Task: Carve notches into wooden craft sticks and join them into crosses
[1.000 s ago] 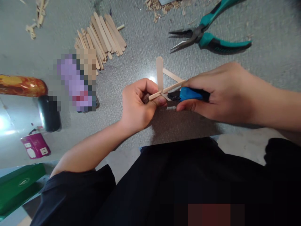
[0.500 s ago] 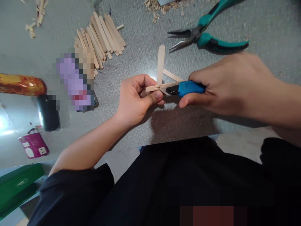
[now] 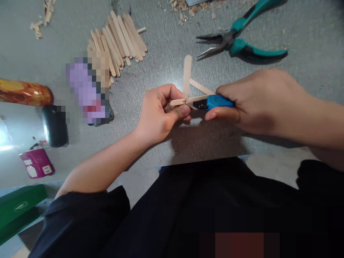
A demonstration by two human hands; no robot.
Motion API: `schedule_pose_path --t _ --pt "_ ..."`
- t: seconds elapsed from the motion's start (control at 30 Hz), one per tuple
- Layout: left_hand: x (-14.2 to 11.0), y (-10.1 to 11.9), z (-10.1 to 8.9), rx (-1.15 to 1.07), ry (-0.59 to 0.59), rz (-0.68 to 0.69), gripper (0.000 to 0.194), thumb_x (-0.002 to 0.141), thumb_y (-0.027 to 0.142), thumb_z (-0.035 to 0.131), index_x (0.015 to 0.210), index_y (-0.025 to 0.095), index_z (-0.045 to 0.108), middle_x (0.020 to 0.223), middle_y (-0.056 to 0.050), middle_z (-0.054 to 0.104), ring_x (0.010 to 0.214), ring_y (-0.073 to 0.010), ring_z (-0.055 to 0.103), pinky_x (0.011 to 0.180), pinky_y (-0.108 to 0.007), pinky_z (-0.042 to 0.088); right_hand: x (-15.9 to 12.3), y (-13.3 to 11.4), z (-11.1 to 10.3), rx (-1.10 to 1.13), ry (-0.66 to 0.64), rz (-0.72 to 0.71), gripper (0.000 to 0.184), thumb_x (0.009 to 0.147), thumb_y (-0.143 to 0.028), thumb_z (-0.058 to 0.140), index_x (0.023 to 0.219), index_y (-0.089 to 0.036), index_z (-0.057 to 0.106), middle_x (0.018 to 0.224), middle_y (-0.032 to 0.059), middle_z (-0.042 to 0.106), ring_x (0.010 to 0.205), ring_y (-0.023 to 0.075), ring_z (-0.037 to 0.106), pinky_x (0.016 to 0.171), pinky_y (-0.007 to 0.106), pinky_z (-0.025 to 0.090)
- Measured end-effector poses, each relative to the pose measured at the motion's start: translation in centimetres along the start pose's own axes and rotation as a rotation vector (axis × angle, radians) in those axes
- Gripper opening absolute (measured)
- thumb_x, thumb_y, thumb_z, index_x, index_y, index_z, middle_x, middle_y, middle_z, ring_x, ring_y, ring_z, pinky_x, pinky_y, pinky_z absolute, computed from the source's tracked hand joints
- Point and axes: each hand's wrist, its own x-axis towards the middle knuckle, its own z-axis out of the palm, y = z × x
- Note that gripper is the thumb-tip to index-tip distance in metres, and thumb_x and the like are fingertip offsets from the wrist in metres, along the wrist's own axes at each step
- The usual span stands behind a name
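My left hand [image 3: 158, 114] pinches a small frame of joined wooden craft sticks [image 3: 186, 77] at the corner where they cross; one stick stands upright, the others run to the right. My right hand [image 3: 258, 102] is wrapped round a blue-handled cutter [image 3: 216, 102], whose black tip touches the sticks beside my left thumb. Both hands hover just above the grey table [image 3: 166, 53].
A pile of loose craft sticks [image 3: 118, 39] lies at the back left. Teal-handled long-nose pliers [image 3: 236, 41] lie at the back right. Wood scraps [image 3: 188, 5] dot the far edge. On the left are an orange cylinder [image 3: 25, 94], a black object [image 3: 55, 125], a pink adapter [image 3: 37, 163] and a green box [image 3: 18, 209].
The stick frame turned slightly in my left hand, its upright stick rising higher. My right hand shifted a little with the cutter, staying against the sticks.
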Motion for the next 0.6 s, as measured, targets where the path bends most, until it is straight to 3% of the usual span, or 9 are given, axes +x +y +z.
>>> schedule_pose_path --t 0.13,0.33,0.47,0.6 --pt "0.17 0.27 0.12 0.019 0.057 -0.021 0.063 0.084 0.063 0.11 0.082 0.022 0.062 0.074 0.002 0.078 0.061 -0.0152 0.079 0.058 -0.026 0.066 0.06 0.13 -0.68 0.071 -0.006 -0.028 0.081 0.11 -0.101 0.041 0.072 -0.029 0.047 0.06 0.0034 0.044 0.061 0.0234 0.044 0.068 0.041 0.024" --pt "-0.07 0.94 0.58 0.042 0.104 -0.036 0.065 0.079 0.067 0.112 0.08 0.022 0.065 0.07 0.004 0.077 0.062 -0.0156 0.08 0.061 -0.028 0.068 -0.15 -0.08 -0.89 0.084 0.022 0.012 0.085 0.108 -0.104 0.033 0.067 -0.03 0.039 0.053 0.0026 0.044 0.053 0.0215 0.04 0.064 0.041 0.027" --pt "-0.28 0.86 0.7 0.056 0.113 -0.03 0.064 0.08 0.068 0.111 0.081 0.022 0.067 0.068 0.004 0.076 0.06 -0.0155 0.079 0.059 -0.028 0.067 -0.17 0.08 -0.67 0.058 -0.005 0.066 0.081 0.108 -0.1 0.05 0.068 -0.029 0.045 0.056 0.0026 0.044 0.056 0.0217 0.041 0.067 0.041 0.024" --pt "-0.29 0.76 0.69 0.062 0.089 -0.014 0.062 0.082 0.068 0.11 0.081 0.022 0.068 0.07 0.003 0.076 0.06 -0.0152 0.079 0.058 -0.027 0.065 -0.13 0.27 -0.53 0.056 -0.01 0.056 0.082 0.108 -0.1 0.05 0.069 -0.028 0.049 0.057 0.0025 0.043 0.056 0.021 0.04 0.069 0.04 0.022"
